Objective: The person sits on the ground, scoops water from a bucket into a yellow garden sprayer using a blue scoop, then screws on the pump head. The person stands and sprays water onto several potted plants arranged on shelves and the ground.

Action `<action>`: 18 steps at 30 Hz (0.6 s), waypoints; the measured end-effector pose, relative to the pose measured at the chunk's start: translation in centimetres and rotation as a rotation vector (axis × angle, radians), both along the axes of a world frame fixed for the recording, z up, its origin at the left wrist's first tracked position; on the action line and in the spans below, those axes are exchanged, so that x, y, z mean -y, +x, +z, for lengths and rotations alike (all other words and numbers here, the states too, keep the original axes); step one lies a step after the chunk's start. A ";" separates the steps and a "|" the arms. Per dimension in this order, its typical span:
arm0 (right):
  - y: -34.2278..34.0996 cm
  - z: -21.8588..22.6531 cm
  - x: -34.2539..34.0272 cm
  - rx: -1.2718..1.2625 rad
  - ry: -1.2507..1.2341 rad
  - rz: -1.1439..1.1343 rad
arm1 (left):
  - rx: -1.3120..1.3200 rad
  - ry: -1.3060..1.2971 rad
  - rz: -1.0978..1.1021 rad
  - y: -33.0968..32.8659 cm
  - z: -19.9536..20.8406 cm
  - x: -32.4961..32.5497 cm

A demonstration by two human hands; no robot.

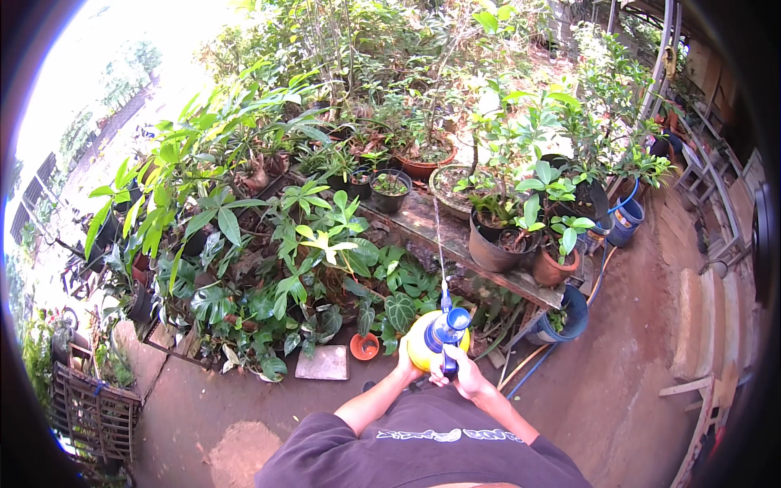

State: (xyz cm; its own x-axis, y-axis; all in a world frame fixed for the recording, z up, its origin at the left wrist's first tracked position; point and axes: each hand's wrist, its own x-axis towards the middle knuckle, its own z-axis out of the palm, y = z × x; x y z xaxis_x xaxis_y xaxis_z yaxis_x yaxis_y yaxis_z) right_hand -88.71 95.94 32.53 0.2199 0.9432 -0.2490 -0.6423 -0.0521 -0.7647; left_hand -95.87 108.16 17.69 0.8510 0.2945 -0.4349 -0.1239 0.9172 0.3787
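A pump sprayer (pixel 420 340) with a yellow tank and a blue top is held in front of my body, its nozzle (pixel 445 298) pointing away from me. My left hand (pixel 407 363) is wrapped round the left side of the yellow tank. Closed on the blue handle (pixel 449 358) is my right hand (pixel 465 376). A thin jet of water (pixel 440 240) leaves the nozzle toward the potted plants. Beyond the sprayer, a black pot with a small plant (pixel 390 192) stands on a weathered bench (pixel 423 225).
Dense leafy plants (pixel 309 268) fill the left and middle. A terracotta pot (pixel 556 267) stands at the bench's right end, above a blue bucket (pixel 569 315). A small orange pot (pixel 364 346) and a square slab (pixel 323 363) lie on the ground. Hoses (pixel 533 368) run at right.
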 end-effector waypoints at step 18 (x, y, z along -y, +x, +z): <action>-0.4 0.5 1.2 -0.113 -0.071 -0.519 | 0.237 -0.159 -0.189 1.5 -1.3 1.3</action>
State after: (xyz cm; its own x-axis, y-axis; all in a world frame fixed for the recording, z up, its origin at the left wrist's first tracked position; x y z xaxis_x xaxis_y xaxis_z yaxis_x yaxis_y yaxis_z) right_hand -89.14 94.70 33.03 0.6208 0.6977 -0.3575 -0.6756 0.2449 -0.6954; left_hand -94.34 106.85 16.40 0.9669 0.0661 -0.2463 -0.0133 0.9777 0.2098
